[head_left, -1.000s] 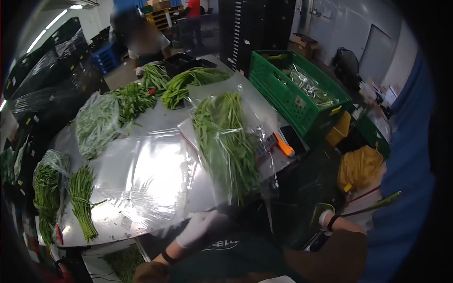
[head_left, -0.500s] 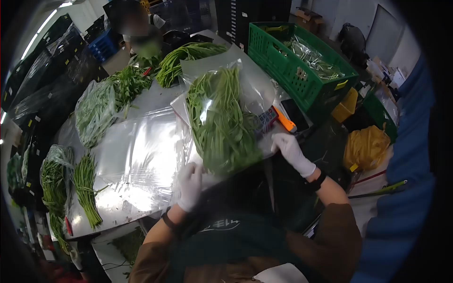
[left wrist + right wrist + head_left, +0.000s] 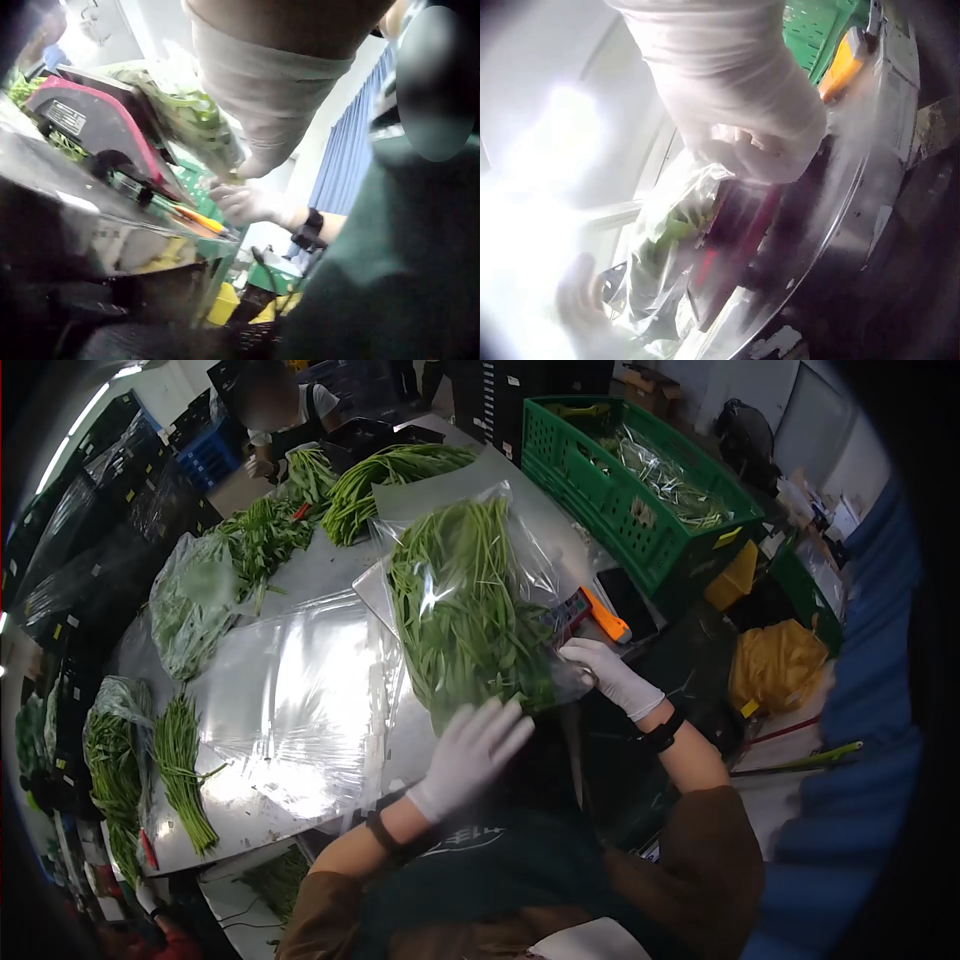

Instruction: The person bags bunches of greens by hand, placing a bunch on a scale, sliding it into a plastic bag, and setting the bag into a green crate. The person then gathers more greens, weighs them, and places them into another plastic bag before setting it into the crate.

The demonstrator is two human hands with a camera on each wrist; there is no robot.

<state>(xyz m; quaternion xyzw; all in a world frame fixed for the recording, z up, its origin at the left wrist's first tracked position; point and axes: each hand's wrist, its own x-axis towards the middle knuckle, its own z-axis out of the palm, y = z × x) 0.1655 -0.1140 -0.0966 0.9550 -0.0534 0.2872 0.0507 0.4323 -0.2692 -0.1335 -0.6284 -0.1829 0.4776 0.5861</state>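
A clear plastic bag (image 3: 535, 550) packed with long leafy green stems (image 3: 455, 580) lies over a scale (image 3: 572, 610) near the table's front edge. My right hand (image 3: 615, 678), in a white glove, pinches the bag's near right corner; the right wrist view shows its curled fingers (image 3: 757, 154) on the gathered plastic. My left hand (image 3: 472, 755), also gloved, is spread with fairly straight fingers at the near left end of the bag. In the left wrist view the scale's grey side with a red edge (image 3: 97, 124) shows beside the bag.
Flat clear bags (image 3: 290, 700) lie left of the scale. Bunches of greens (image 3: 185, 775) and bagged greens (image 3: 190, 605) sit further left. An orange tool (image 3: 605, 618) lies right of the scale. A green crate (image 3: 640, 510) holds bagged greens. Another person (image 3: 285, 415) stands across the table.
My right hand has come from the right side to the bag's near corner and now pinches it. My left hand rose to the bag, and its fingers went from curled to spread.
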